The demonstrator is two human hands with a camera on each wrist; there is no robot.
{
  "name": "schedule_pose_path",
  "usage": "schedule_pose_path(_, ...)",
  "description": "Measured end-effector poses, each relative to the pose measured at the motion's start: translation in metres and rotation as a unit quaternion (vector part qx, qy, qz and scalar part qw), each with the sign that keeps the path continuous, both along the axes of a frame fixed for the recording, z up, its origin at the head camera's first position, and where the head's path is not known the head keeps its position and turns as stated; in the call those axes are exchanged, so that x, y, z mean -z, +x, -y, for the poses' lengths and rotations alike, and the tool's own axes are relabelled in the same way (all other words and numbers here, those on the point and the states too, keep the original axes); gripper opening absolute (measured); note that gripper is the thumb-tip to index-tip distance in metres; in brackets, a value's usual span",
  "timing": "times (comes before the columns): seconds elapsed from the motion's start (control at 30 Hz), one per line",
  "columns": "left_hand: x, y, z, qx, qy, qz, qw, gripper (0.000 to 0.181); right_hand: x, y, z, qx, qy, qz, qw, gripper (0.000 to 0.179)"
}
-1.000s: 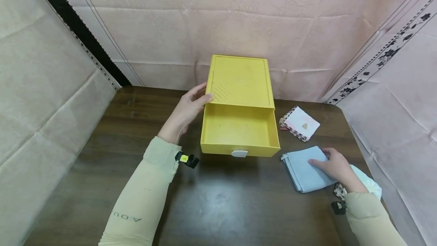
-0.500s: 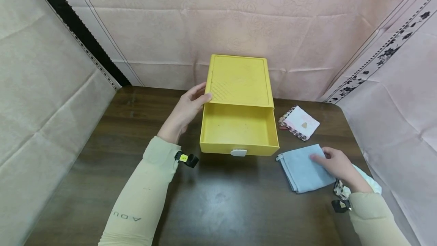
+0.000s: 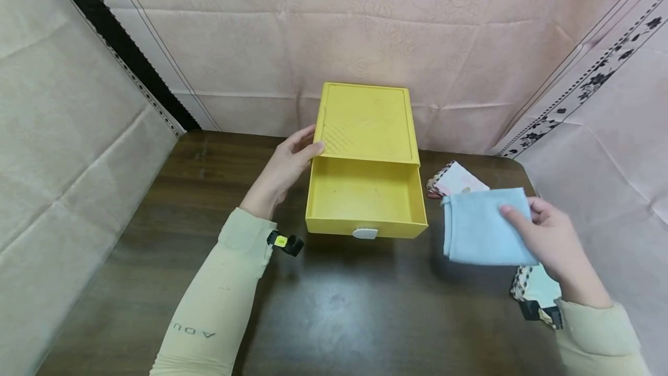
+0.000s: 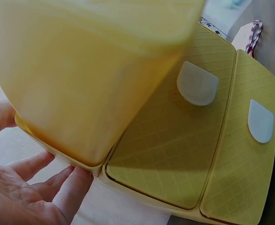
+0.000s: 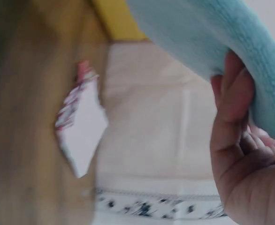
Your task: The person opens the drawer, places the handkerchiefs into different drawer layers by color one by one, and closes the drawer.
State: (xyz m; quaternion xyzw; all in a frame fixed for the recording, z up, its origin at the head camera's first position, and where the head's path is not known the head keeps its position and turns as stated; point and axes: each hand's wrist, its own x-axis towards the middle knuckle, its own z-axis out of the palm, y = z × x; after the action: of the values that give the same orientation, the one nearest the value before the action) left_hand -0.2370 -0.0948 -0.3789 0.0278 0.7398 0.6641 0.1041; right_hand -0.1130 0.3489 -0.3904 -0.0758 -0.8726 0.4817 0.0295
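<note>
A yellow drawer unit stands on the table with its top drawer pulled out; its bare floor shows. My left hand holds the unit's left side, its thumb at the front edge of the top and its fingers against the side wall. In my right hand is a folded light blue towel, pinched at its right edge with the thumb on top. The towel hangs over the table right of the drawer. In the right wrist view, the towel's fuzzy folded edge lies between the fingers and thumb.
A folded white cloth with a checked edge lies behind the towel, partly covered in the head view. Another folded pale green cloth lies under the right wrist. Two lower drawers with white handles are closed. Cloth-covered walls surround the table.
My right hand has lifted the blue towel off the table and moved it up and to the right, over part of the white cloth in view. My left hand and the drawer stay put.
</note>
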Motion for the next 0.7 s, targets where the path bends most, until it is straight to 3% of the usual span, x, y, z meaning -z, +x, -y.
schedule_pose_path(0.1,0.002,0.0,0.0,-0.001,0.002,-0.004,1.0,0.058,-0.02,0.003,0.011,0.04,-0.107,-0.035,0.9929,0.021)
schedule_pose_path(0.23,0.003,0.001,0.001,-0.003,0.002,-0.006,1.0,0.057,-0.044,0.005,0.027,0.072,-0.252,-0.101,0.9598,0.031)
schedule_pose_path(0.3,0.003,0.002,0.0,-0.003,0.004,-0.008,1.0,0.058,-0.054,0.003,0.035,0.079,-0.29,-0.132,0.9445,0.037)
schedule_pose_path(0.43,0.003,0.002,0.0,-0.002,0.005,-0.012,0.9999,0.06,-0.072,-0.002,0.055,0.087,-0.314,-0.183,0.9273,0.041)
schedule_pose_path(0.5,0.003,0.003,-0.001,-0.003,0.002,-0.013,0.9999,0.06,-0.079,-0.006,0.068,0.079,-0.315,-0.205,0.9235,0.038)
schedule_pose_path(0.6,0.003,0.003,-0.001,-0.004,-0.001,-0.016,0.9999,0.06,-0.087,-0.01,0.088,0.044,-0.311,-0.22,0.9234,0.034)
schedule_pose_path(0.7,0.003,0.004,-0.001,-0.003,0.001,-0.018,0.9998,0.06,-0.092,-0.013,0.11,0.008,-0.297,-0.217,0.9298,0.03)
